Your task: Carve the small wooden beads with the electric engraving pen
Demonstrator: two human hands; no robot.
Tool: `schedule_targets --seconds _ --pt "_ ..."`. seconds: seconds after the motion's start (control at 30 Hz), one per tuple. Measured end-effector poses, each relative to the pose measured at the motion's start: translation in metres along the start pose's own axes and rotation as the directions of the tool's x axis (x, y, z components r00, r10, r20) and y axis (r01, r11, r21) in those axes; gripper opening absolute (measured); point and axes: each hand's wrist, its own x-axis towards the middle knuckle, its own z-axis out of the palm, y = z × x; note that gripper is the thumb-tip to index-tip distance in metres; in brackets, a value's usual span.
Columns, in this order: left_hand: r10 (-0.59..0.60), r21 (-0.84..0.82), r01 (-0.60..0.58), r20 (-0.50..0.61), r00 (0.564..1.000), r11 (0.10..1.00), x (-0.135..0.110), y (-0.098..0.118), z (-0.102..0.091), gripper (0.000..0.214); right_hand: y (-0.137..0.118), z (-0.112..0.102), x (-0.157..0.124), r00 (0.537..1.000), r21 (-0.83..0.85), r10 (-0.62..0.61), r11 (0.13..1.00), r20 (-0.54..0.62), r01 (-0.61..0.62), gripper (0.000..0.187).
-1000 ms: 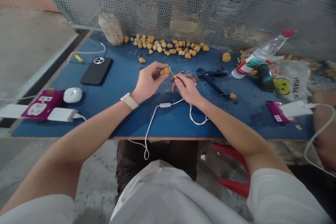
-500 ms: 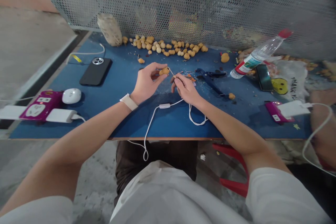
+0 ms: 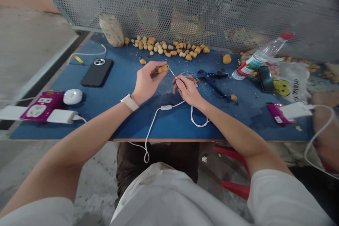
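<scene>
My left hand (image 3: 147,79) is closed, its thumb and fingers pinching a small tan gourd (image 3: 163,69) above the blue table. My right hand (image 3: 187,88) grips a thin metal pick (image 3: 172,72), whose tip points up and left at the end of the gourd. Whether that tip touches the gourd is too small to tell. Just right of my right hand lie blue-handled pliers (image 3: 213,84) among shavings. A white cord with an inline switch (image 3: 166,107) runs below my hands.
Many small gourds (image 3: 172,47) line the mesh panel (image 3: 180,7) at the back, beside a filled plastic bag (image 3: 111,30). To the left are a black phone (image 3: 97,72) and a purple power strip (image 3: 42,104). A bottle (image 3: 261,58) leans at right, near another person's arm (image 3: 327,127).
My left hand has shifted slightly left and up with the gourd. The right hand and pick are nearly still, and more of the pick's shaft shows.
</scene>
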Motion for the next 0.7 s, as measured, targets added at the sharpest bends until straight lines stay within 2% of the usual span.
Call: schedule_targets --seconds 0.1,0.23,0.47,0.7 --pt "0.076 0.056 -0.075 -0.026 0.997 0.996 0.003 -0.0023 -0.0046 0.038 0.0019 -0.0004 0.0002 1.0 0.004 -0.018 1.0 0.002 0.018 0.084" --pt "0.14 0.139 -0.139 0.005 0.99 0.981 0.0031 -0.0023 -0.0089 0.044 0.0028 -0.0012 0.0003 1.0 -0.007 -0.026 1.0 0.016 0.026 0.083" --pt "0.145 0.213 -0.156 0.066 0.987 0.964 0.0014 0.0026 -0.0089 0.044 -0.0002 -0.0022 -0.0007 0.999 -0.029 -0.04 0.999 0.031 0.041 0.082" --pt "0.141 0.183 -0.151 0.069 0.988 0.971 0.002 0.0067 -0.0105 0.041 0.0013 -0.001 -0.0005 1.0 -0.01 -0.023 1.0 0.016 0.023 0.083"
